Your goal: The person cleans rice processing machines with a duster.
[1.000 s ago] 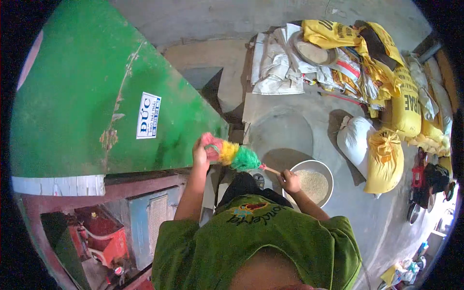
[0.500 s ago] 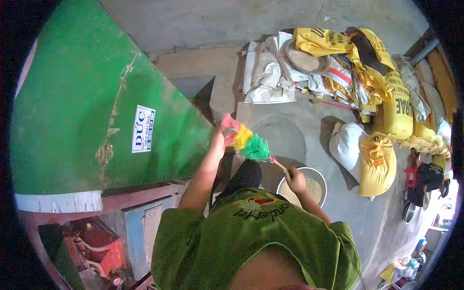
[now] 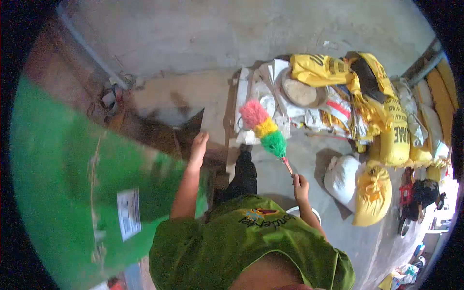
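Observation:
A fluffy duster in pink, yellow and green slants up and left, its head in front of the white sacks. My right hand is closed round the lower end of its handle. Apart from the duster, to the left, my left hand is raised beside the green panel; its fingers look extended and nothing shows in them.
A bowl of pale grain rests on the sack pile. Yellow sacks and a white sack stand on the floor at the right. A pan's rim shows behind my right forearm. A grey wall runs along the top.
My left hand has come away from the duster head. My right hand has swung the duster to point more upward, over by the white sacks. The view has shifted, and the green panel sits lower.

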